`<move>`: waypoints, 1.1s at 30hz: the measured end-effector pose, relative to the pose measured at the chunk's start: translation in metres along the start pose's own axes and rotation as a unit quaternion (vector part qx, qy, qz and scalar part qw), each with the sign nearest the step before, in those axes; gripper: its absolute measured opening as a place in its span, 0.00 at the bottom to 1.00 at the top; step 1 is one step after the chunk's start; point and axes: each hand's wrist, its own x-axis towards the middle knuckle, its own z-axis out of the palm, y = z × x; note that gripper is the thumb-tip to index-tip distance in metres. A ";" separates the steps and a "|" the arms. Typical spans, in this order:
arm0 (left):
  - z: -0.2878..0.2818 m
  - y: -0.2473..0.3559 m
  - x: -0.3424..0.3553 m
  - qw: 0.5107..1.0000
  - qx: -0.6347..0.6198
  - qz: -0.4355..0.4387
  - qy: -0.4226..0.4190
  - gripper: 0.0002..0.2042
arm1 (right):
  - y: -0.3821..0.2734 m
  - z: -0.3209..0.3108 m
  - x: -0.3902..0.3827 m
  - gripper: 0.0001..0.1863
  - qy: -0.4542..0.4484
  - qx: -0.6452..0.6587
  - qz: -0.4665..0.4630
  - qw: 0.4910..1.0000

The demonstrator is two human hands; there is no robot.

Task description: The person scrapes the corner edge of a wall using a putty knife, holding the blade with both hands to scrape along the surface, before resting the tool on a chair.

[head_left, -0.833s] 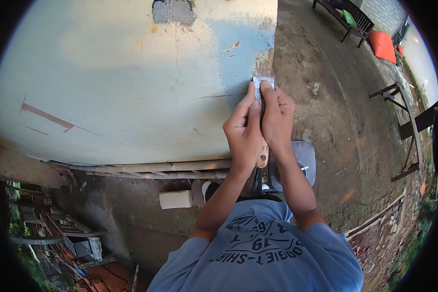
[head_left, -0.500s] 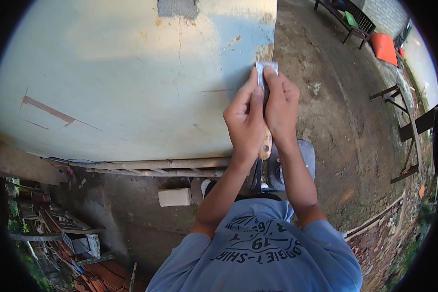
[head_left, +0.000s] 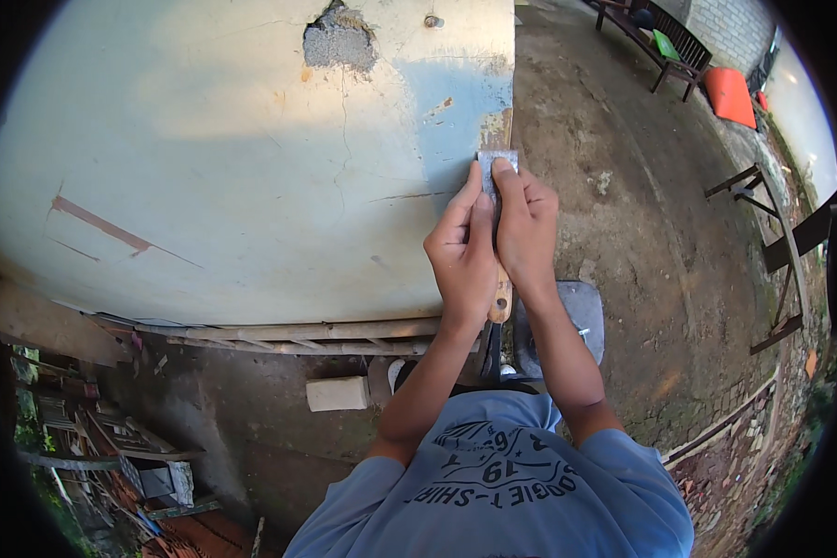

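Observation:
A scraper [head_left: 501, 296] with a flat metal blade and a wooden handle is gripped by both hands at the corner edge of a pale painted wall [head_left: 223, 214]. My left hand [head_left: 462, 256] is closed on its left side, thumb along the tool. My right hand [head_left: 530, 232] wraps the other side, thumb pressed on the blade near its tip. The blade's end rests at the wall's edge, just below a patch of worn, bare surface [head_left: 495, 130]. Beside that lies a blue-painted area [head_left: 428, 121] with a chipped spot. The fingers hide the middle of the scraper.
A broken hole [head_left: 341, 45] and a crack mark the wall. Bamboo poles [head_left: 298, 333] run along its lower edge, near a whitish block [head_left: 337, 393]. A grey seat [head_left: 581, 321] stands by my right forearm. Farther right are a dark bench [head_left: 674, 51] and a wooden frame [head_left: 779, 251].
The view has shifted, so wall and hands sit lower in the picture and more of the hole shows. Both hands keep their grip on the scraper, at about the same place on the wall edge.

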 end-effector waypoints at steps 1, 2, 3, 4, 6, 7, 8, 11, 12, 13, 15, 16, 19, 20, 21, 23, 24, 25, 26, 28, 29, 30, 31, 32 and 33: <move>0.002 0.001 0.005 0.999 -0.040 -0.014 -0.001 0.17 | -0.005 -0.001 0.007 0.19 -0.013 0.002 -0.004 1.000; 0.005 0.008 0.007 0.996 -0.079 -0.039 -0.002 0.17 | -0.008 -0.002 0.007 0.19 -0.022 0.000 0.003 1.000; 0.006 0.014 0.012 0.995 -0.087 -0.050 -0.019 0.17 | -0.002 -0.004 0.004 0.19 -0.018 -0.003 0.013 1.000; 0.001 0.006 0.004 0.994 -0.084 -0.061 -0.018 0.17 | 0.006 -0.006 0.001 0.19 -0.012 -0.011 0.006 1.000; -0.004 -0.007 0.000 1.000 -0.016 -0.025 -0.006 0.18 | 0.005 0.000 0.006 0.19 -0.018 -0.012 -0.028 0.999; -0.002 -0.010 -0.003 1.000 0.006 0.013 0.002 0.17 | 0.003 0.000 0.002 0.19 -0.004 -0.006 -0.018 1.000; 0.002 -0.004 0.001 1.000 0.003 0.015 0.000 0.17 | 0.003 -0.001 0.000 0.19 0.013 -0.002 -0.002 1.000; 0.006 0.011 0.013 0.998 -0.061 -0.027 -0.008 0.17 | -0.005 0.000 0.011 0.20 -0.009 0.006 0.005 1.000; 0.004 0.006 0.008 0.998 -0.059 -0.031 -0.008 0.17 | -0.006 0.001 0.013 0.20 -0.024 0.007 -0.006 1.000; 0.000 -0.004 -0.001 0.999 -0.040 -0.024 0.007 0.16 | 0.010 -0.003 0.005 0.20 -0.012 -0.024 -0.023 0.999; 0.002 0.001 -0.001 1.000 -0.008 0.005 0.021 0.16 | 0.002 0.001 0.002 0.20 -0.003 -0.014 -0.024 1.000; 0.006 0.003 0.006 1.000 -0.011 0.014 0.020 0.16 | -0.002 0.004 0.004 0.20 0.006 -0.005 -0.015 1.000; 0.002 0.013 0.010 0.996 -0.079 -0.028 0.006 0.16 | -0.003 0.002 0.010 0.20 -0.030 0.000 -0.003 1.000; 0.000 0.011 0.004 0.997 -0.078 -0.028 0.006 0.16 | -0.001 0.000 0.004 0.20 -0.030 0.001 -0.003 1.000; 0.000 0.001 -0.001 0.998 -0.054 -0.035 0.010 0.17 | 0.005 -0.004 0.000 0.20 -0.024 -0.020 -0.003 1.000; -0.010 -0.028 -0.019 0.998 0.003 -0.063 0.006 0.17 | 0.035 -0.019 -0.011 0.21 -0.013 -0.045 0.003 0.999; -0.017 -0.041 -0.037 0.996 0.009 -0.094 0.000 0.16 | 0.051 -0.034 -0.026 0.22 -0.024 -0.037 0.093 0.995; -0.022 -0.048 -0.048 0.993 0.016 -0.118 -0.007 0.15 | 0.063 -0.050 -0.039 0.22 -0.036 -0.026 0.179 0.983; -0.026 -0.055 -0.050 0.993 0.018 -0.117 -0.017 0.15 | 0.078 -0.071 -0.052 0.22 -0.034 -0.013 0.218 0.975; -0.050 -0.061 -0.060 0.980 0.157 -0.111 -0.041 0.13 | 0.114 -0.119 -0.083 0.21 -0.024 -0.022 0.293 0.956; -0.058 -0.050 -0.054 0.979 0.197 -0.054 -0.003 0.14 | 0.128 -0.144 -0.096 0.21 0.017 -0.025 0.345 0.938; -0.061 -0.035 -0.040 0.972 0.233 0.004 0.031 0.14 | 0.141 -0.172 -0.108 0.21 0.061 -0.029 0.395 0.916; -0.063 -0.017 -0.027 0.965 0.243 0.070 0.071 0.15 | 0.155 -0.200 -0.121 0.21 0.097 -0.045 0.404 0.908; -0.061 -0.005 -0.014 0.943 0.271 0.162 0.103 0.17 | 0.167 -0.229 -0.131 0.21 0.134 -0.064 0.411 0.900; -0.060 0.010 0.001 0.906 0.315 0.253 0.128 0.20 | 0.170 -0.255 -0.139 0.20 0.163 -0.069 0.420 0.890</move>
